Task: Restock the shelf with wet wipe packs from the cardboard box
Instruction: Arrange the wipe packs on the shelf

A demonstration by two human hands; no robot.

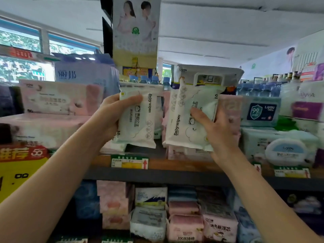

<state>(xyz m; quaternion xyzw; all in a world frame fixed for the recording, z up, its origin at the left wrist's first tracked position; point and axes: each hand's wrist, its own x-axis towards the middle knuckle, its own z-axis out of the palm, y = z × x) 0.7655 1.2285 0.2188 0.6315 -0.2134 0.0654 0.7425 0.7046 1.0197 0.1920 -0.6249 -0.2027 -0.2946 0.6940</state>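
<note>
Wet wipe packs fill both hands. Left hand (112,118) grips one pack (138,120); right hand (217,130) grips another (191,118), above the shelf (157,176)

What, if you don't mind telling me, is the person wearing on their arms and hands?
Nothing that shows: the left hand and right hand are bare, without gloves, rings or a watch. Both forearms are uncovered down to the frame's bottom edge, so no sleeve is in view.
</note>
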